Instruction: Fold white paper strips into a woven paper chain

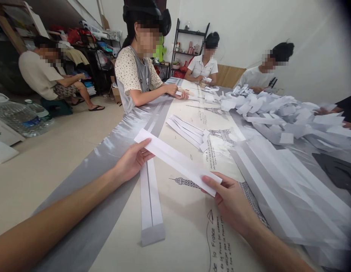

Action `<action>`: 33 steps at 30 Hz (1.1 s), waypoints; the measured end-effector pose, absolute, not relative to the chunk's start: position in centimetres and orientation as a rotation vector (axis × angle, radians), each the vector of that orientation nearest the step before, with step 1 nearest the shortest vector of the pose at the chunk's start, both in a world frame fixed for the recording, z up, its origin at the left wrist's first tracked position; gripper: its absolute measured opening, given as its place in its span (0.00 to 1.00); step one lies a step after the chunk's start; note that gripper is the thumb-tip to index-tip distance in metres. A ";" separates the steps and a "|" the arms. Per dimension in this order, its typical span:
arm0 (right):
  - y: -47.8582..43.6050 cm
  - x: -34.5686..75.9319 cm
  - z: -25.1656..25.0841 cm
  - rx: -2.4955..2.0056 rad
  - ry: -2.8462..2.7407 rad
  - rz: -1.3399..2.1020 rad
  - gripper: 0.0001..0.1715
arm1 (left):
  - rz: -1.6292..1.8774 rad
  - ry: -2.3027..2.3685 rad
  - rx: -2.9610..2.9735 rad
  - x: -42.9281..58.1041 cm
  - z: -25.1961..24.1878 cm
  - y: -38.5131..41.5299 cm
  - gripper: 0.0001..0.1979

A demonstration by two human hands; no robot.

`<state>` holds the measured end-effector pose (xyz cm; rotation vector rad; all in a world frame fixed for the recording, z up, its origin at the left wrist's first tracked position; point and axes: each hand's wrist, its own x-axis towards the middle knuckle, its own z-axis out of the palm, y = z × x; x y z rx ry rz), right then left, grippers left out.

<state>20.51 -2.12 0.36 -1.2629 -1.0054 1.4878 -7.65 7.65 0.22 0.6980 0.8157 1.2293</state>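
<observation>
A long folded white paper strip [178, 158] is stretched between my two hands, slanting down to the right above the table. My left hand [136, 156] pinches its upper left end, thumb on top. At the lower right end, my right hand [228, 196] grips it between thumb and fingers. Beneath lies another white paper piece [151, 200] with a dark line down its middle and a folded greyish end; its top passes under the held strip. Farther up the table, several similar paper pieces [187, 132] lie fanned together.
Long white sheets [283, 192] are stacked at the right, and a large heap of paper pieces [277, 109] lies behind them. The tablecloth [175, 226] has printed towers. Several people sit around the table; one person [48, 71] sits apart at left, near water bottles [22, 117].
</observation>
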 end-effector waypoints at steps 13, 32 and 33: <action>-2.0 20.7 0.9 -1.118 -0.900 1.539 0.18 | 1.289 0.845 0.509 -7.6 1.0 7.9 0.08; -1.7 22.4 2.8 -1.002 -1.027 1.174 0.06 | 1.001 0.774 1.248 -10.5 0.7 9.0 0.06; -1.8 22.7 2.7 -1.019 -1.039 1.167 0.08 | 1.013 0.783 1.269 -10.6 0.8 9.1 0.05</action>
